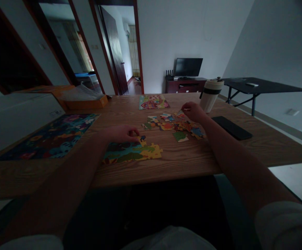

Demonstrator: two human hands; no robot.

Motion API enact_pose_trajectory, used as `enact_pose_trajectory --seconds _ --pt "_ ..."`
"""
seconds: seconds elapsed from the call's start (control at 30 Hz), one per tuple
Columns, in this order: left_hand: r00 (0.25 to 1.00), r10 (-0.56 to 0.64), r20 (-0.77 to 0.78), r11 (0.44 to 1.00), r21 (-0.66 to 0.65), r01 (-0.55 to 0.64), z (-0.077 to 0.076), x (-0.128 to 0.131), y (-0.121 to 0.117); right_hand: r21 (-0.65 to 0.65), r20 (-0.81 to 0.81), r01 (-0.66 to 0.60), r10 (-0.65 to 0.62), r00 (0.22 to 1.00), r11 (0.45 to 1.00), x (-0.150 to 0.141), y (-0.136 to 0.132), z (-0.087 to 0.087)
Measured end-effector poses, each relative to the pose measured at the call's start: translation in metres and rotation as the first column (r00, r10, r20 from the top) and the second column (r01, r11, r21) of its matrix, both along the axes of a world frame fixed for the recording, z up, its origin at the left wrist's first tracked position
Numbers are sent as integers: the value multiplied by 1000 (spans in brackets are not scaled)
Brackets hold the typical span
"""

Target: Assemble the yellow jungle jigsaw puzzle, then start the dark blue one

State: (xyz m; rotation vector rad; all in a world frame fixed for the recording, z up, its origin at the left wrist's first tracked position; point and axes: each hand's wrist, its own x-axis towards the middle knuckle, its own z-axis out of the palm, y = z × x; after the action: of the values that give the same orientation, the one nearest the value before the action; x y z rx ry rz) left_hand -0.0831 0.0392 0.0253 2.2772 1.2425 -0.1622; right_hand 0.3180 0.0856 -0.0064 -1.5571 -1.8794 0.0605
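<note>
A partly joined jigsaw puzzle (132, 155), green, teal and yellow, lies near the table's front edge. Over its upper edge rests my left hand (122, 134), fingers curled and closed on a small blue-and-yellow puzzle piece (143, 138) at the fingertips. Farther off to the right, my right hand (193, 111) pinches a pale puzzle piece (182, 111) at the far side of the loose pieces. These loose puzzle pieces (166, 126) lie heaped and partly overlapping between the hands. One green piece (180, 136) sits closer to me.
A finished dark blue puzzle (54, 133) lies at left, and a colourful picture sheet (153, 102) at the back. An orange box (85, 103) with clear plastic stands back left. Beside my right arm are a white tumbler (211, 95) and a black phone (231, 127).
</note>
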Motion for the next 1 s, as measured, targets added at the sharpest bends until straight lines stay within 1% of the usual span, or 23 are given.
enact_pose_trajectory --seconds 0.07,0.13,0.17,0.23,0.27,0.4,0.47,0.6,0.7,0.8,0.93,1.0 --pt "1000 -8 -3 1000 2 8 0 0 0 -36 -5 -85 85 996 996 -1 3 -5" --pt "1000 -14 -4 1000 4 14 1 0 0 -121 -47 -150 145 988 981 -1 5 -10" --pt "1000 -15 -4 1000 2 15 1 0 0 -178 -67 -165 155 986 970 0 4 -11" --pt "1000 -5 -4 1000 -6 5 2 0 -2 -276 -88 -157 137 987 948 2 3 -13" --pt "1000 2 -2 1000 -14 -2 2 1 -2 -304 -93 -139 116 989 942 3 1 -13" --pt "1000 12 9 1000 -17 -12 4 2 -5 -316 -95 -84 56 994 945 4 -2 -9" --pt "1000 10 6 1000 -12 -10 3 2 -5 -330 -75 -87 66 995 940 1 -3 -7" --pt "1000 4 6 1000 0 -4 1 0 -2 -375 40 -98 122 992 922 -7 -7 -4" --pt "1000 5 11 1000 6 -5 0 0 0 -411 112 -68 124 986 909 -13 -13 -3" --pt "1000 -1 2 1000 15 1 1 0 -1 -385 132 -78 138 982 920 -16 -17 0" --pt "1000 -4 23 1000 -20 5 1 0 -1 -247 141 -129 168 976 960 -23 -18 8" --pt "999 -4 35 1000 -29 5 0 0 -1 -195 94 -163 184 978 967 -32 -21 15"
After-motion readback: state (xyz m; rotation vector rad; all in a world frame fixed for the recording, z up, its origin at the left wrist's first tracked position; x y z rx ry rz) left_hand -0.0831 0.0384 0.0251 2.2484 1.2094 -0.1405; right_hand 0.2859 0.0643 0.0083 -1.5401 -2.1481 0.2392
